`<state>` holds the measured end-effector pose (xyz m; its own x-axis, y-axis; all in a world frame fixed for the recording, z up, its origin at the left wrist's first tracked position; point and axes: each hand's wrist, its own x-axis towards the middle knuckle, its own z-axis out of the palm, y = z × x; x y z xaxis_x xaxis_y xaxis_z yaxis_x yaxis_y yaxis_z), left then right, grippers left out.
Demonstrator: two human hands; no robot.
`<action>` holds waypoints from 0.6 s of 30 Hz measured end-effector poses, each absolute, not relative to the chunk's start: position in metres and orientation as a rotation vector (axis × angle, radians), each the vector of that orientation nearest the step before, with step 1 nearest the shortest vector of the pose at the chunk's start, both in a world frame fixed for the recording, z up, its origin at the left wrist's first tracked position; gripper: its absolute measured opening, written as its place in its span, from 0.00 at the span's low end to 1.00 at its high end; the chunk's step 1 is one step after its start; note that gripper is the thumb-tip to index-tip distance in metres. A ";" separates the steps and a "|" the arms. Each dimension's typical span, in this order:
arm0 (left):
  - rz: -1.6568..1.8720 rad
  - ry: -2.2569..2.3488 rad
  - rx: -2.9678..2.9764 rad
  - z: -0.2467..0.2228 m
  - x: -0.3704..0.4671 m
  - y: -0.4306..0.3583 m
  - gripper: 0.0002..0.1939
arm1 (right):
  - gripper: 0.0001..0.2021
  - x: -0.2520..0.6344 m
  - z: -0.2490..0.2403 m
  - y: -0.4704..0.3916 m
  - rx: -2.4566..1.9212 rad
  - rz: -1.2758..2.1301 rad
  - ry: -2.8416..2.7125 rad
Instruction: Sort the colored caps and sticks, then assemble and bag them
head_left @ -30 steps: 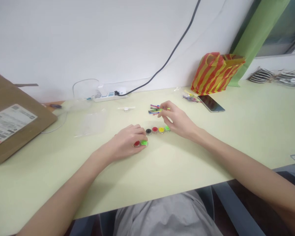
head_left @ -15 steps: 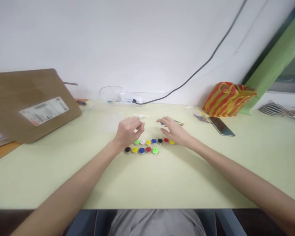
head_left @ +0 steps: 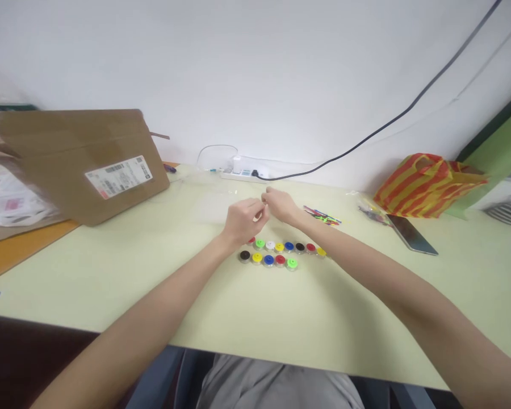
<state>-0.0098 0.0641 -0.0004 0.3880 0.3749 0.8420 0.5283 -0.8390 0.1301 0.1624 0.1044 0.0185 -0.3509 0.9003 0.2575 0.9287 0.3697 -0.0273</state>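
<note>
- Left hand (head_left: 243, 220), centre of frame: fingers curled toward thumb; whether anything is gripped cannot be told.
- Front row of coloured discs (head_left: 269, 260), lower centre: spacing should be left undisturbed.
- Right hand (head_left: 279, 203), centre: fingers bent inward beside left; contents hidden. Any small part is best steadied between both hands.
- Back row of discs (head_left: 289, 246), lower centre: right end partly covered by right forearm (head_left: 366, 267), to be kept raised.
- Thin coloured pieces (head_left: 322, 216), right of centre: loosely piled, best lifted singly.

Colourful round pieces (head_left: 280, 259), two rows
</note>
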 end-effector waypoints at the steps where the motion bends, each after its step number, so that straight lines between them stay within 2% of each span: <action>1: -1.436 -0.814 -2.486 0.000 -0.009 0.063 0.17 | 0.09 0.167 0.023 0.095 -1.624 -0.192 -2.371; 4: -1.417 -0.796 -2.513 0.004 -0.003 0.054 0.17 | 0.08 0.191 0.036 0.055 -1.493 -0.093 -2.098; 7: -1.308 -0.747 -2.613 0.010 0.008 0.036 0.08 | 0.06 0.217 0.040 0.003 -1.265 0.380 -1.748; 8: -1.253 -0.727 -2.658 0.011 0.011 0.029 0.10 | 0.08 0.222 0.039 -0.014 -1.205 0.468 -1.701; 10: -1.150 -0.682 -2.741 0.013 0.019 0.016 0.20 | 0.08 0.228 0.032 -0.043 -1.130 0.546 -1.684; 11: -1.112 -0.657 -2.773 0.013 0.021 0.010 0.21 | 0.08 0.228 0.027 -0.055 -1.108 0.566 -1.693; 15: -1.027 -0.503 -2.897 0.009 0.027 0.001 0.13 | 0.05 0.222 0.013 -0.078 -1.077 0.561 -1.759; 18: -1.032 -0.391 -2.948 0.007 0.028 0.000 0.12 | 0.04 0.221 0.010 -0.085 -1.067 0.521 -1.802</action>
<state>0.0282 -0.0002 0.0071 0.7540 0.2346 0.6135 0.2307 -0.9691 0.0870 0.2213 -0.0852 0.0103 -0.1744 0.8423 0.5100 0.4406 0.5300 -0.7246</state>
